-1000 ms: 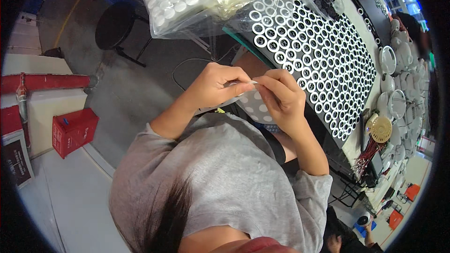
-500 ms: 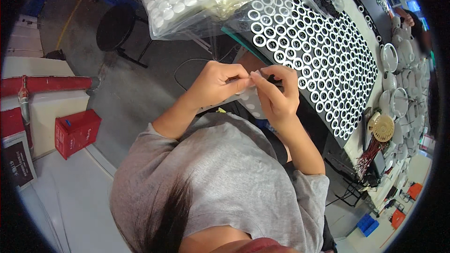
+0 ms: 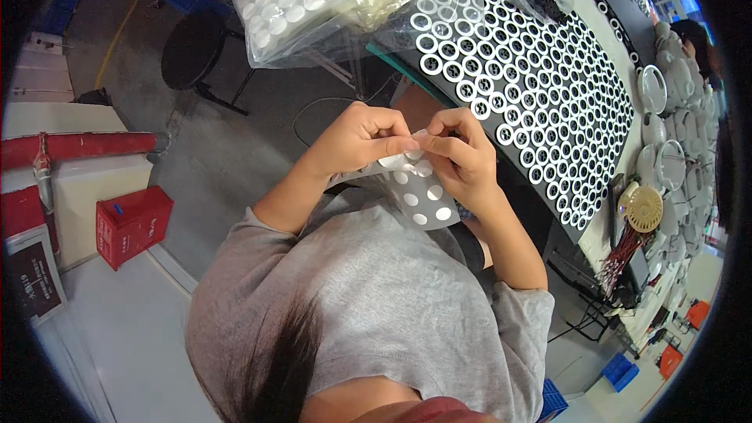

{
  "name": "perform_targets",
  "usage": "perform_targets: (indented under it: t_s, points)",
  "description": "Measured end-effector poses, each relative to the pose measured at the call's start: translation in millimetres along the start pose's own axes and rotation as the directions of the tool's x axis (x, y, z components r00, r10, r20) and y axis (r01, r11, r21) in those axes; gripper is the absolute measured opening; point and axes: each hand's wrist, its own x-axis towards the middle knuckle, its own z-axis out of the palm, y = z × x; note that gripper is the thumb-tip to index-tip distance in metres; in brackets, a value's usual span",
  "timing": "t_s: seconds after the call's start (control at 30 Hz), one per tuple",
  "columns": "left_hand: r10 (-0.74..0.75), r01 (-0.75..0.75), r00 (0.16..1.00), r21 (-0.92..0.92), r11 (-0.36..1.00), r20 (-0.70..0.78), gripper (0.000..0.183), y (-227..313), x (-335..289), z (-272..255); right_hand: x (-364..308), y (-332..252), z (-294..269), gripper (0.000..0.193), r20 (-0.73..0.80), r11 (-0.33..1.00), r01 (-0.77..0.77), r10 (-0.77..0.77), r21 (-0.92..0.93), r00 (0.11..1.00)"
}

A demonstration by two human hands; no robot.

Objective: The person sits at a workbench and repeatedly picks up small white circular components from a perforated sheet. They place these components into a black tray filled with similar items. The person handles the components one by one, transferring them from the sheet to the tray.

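Seemingly to steady it, the left hand (image 3: 366, 141) pinches the upper edge of a clear dotted sheet (image 3: 424, 200), left of the black board (image 3: 492, 119). The right hand (image 3: 464, 153) meets it there, thumb and fingers bent; whether they grip anything is too small to tell. The sheet hangs below both hands, perhaps leaving its dots exposed. On the board, white rings (image 3: 548, 110) lie flat in rows, probably so each stays reachable. A clear bag (image 3: 290, 16) overlaps the board's far left corner, likely keeping its white-dotted contents together. Counted: two hands, one held sheet with at least six white dots, well over a hundred rings, one beige fan (image 3: 644, 209) right of the board, one black stool (image 3: 192, 51) left of it.
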Motion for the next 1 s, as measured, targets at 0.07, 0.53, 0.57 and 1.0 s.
perform_targets:
  t_s: [0.07, 0.53, 0.57, 1.0]
  points:
    - [-0.006, 0.006, 1.0, -0.022, 1.0, 0.008, 0.019, -2, 1, 0, 0, 0, -1, 0.027, 0.003, 0.999, 0.014, -0.014, -0.045, 1.0]
    - [-0.107, 0.122, 0.99, -0.19, 0.974, 0.086, 0.02, -2, 5, -2, 13, -8, -11, 0.023, 0.1, 0.935, 0.15, -0.124, -0.322, 0.987]
    - [-0.11, 0.123, 0.991, -0.171, 0.978, 0.081, 0.02, -3, 5, -2, 14, -8, -11, 0.023, 0.096, 0.934, 0.145, -0.119, -0.328, 0.988]
    - [-0.139, 0.141, 0.984, -0.012, 0.99, 0.111, 0.021, -13, 8, -2, 15, -16, -17, 0.015, 0.243, 0.951, -0.308, 0.306, -0.031, 0.921]
